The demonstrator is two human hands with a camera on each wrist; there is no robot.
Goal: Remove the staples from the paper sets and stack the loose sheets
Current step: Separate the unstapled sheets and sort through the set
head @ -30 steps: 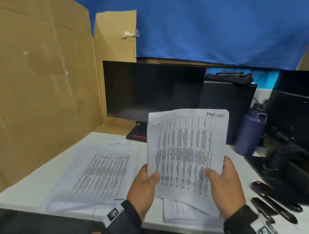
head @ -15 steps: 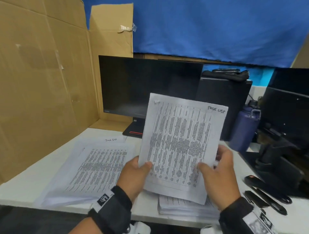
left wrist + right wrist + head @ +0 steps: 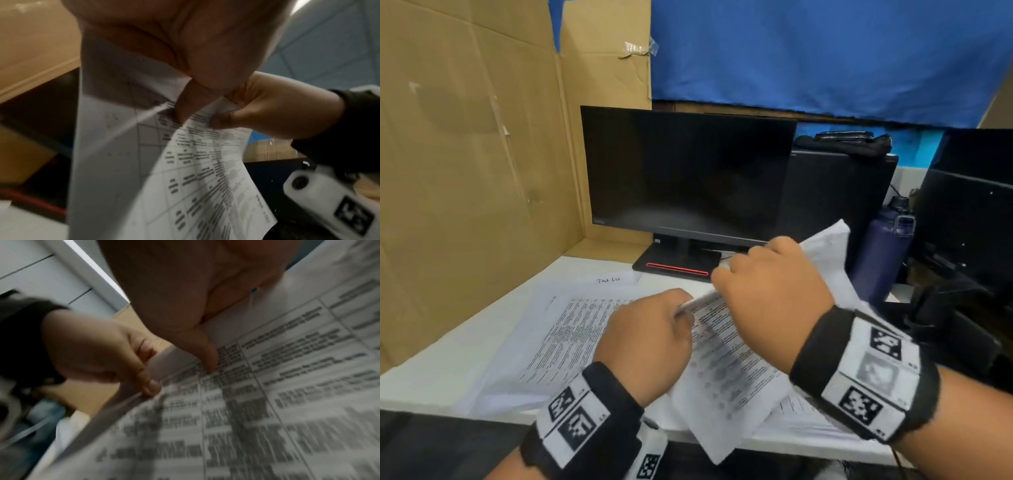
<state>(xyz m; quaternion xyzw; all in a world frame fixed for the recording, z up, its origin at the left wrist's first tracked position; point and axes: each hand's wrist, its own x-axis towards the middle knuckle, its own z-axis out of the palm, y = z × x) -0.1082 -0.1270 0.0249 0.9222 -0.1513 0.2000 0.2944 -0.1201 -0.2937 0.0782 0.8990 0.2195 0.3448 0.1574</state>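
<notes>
A printed paper set (image 3: pixel 726 370) is held above the desk's near edge, tilted away from me. My left hand (image 3: pixel 654 339) pinches its upper left edge, thumb and finger closed on the paper (image 3: pixel 144 162). My right hand (image 3: pixel 770 291) grips the top of the set beside the left hand, and a sheet (image 3: pixel 828 250) bends up behind its knuckles. In the right wrist view both hands' fingertips meet on the printed sheet (image 3: pixel 267 402). No staple is visible. A spread stack of loose sheets (image 3: pixel 565 335) lies on the white desk (image 3: pixel 448 370) to the left.
More papers (image 3: pixel 804 425) lie under the held set at the desk edge. A dark monitor (image 3: pixel 688 178) stands behind, cardboard panels (image 3: pixel 465 171) to the left. A blue bottle (image 3: pixel 883 253) and black equipment (image 3: pixel 962 274) stand at the right.
The paper set has come down from upright in front of me to tilted and low over the desk. Both hands have shifted from its bottom edge to its top, close together.
</notes>
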